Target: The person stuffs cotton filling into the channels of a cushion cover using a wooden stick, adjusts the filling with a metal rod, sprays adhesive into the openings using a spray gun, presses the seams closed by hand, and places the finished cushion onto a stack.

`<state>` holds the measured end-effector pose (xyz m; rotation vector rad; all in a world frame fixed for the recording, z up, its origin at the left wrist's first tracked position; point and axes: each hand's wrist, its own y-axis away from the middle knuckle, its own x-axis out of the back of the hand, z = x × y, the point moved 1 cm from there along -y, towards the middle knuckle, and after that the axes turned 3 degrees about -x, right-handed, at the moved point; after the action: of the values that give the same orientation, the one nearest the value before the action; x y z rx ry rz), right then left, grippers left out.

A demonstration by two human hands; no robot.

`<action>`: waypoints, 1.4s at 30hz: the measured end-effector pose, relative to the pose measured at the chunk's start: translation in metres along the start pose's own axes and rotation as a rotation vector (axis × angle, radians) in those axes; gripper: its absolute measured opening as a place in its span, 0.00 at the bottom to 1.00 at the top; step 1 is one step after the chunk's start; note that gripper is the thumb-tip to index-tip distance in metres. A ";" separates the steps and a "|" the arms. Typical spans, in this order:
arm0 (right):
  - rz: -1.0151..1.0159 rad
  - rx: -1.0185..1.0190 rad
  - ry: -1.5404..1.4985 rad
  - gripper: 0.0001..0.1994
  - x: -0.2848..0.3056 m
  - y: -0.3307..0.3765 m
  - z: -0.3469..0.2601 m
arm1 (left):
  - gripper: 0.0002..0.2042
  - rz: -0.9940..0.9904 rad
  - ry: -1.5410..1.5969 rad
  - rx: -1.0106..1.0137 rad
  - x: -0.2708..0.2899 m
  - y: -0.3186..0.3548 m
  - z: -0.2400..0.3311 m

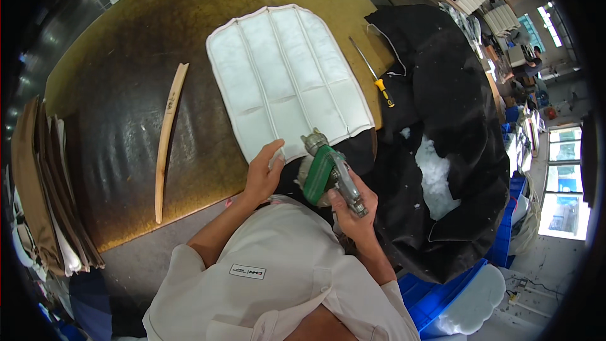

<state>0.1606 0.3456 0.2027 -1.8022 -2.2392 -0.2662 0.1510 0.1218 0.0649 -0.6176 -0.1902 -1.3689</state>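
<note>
White quilted panel (289,76) — left grip (264,175) pinches near-left corner; right grip (357,211) wraps green tool (320,173); apparently edge-fastening — next needs tool alignment.

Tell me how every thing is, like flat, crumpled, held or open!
Left hand: gripping the near edge of the white panel
Right hand: closed around the green tool
White panel: spread out, seamed into strips
Green tool: held
Screwdriver: lying down
Wooden strip: lying down
Black fabric: crumpled, partly open
White fluff: showing through the opening
Table: stained
</note>
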 end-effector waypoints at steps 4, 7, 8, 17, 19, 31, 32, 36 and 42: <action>-0.006 0.292 0.083 0.27 -0.003 -0.027 -0.016 | 0.29 -0.225 1.067 0.951 -0.024 -0.027 -0.012; 0.049 0.311 0.157 0.27 0.003 -0.041 -0.022 | 0.29 -0.515 0.831 0.683 -0.040 -0.055 -0.017; 0.070 0.301 0.173 0.26 0.008 -0.046 -0.021 | 0.29 -0.524 0.833 0.680 -0.052 -0.063 -0.015; 0.205 0.222 0.157 0.27 0.092 -0.069 0.004 | 0.28 -0.334 1.064 0.950 -0.143 -0.108 0.046; 0.214 0.308 0.257 0.29 0.113 -0.079 0.000 | 0.28 -0.340 1.066 0.941 -0.162 -0.116 0.044; 0.060 0.405 0.211 0.35 0.174 -0.118 0.038 | 0.28 -0.312 0.976 0.971 -0.197 -0.142 0.063; 0.073 0.412 0.140 0.36 0.173 -0.120 0.041 | 0.29 -0.358 0.952 0.962 -0.199 -0.142 0.059; 0.077 0.324 -0.019 0.36 0.175 -0.135 0.047 | 0.30 -0.465 0.856 0.968 -0.203 -0.154 0.058; -0.063 0.234 0.048 0.34 0.180 -0.160 0.044 | 0.30 -0.538 0.736 0.890 -0.194 -0.167 0.053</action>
<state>-0.0349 0.4910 0.2192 -1.5906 -2.1940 -0.0544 -0.0379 0.3027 0.0671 0.7308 -0.3462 -1.7385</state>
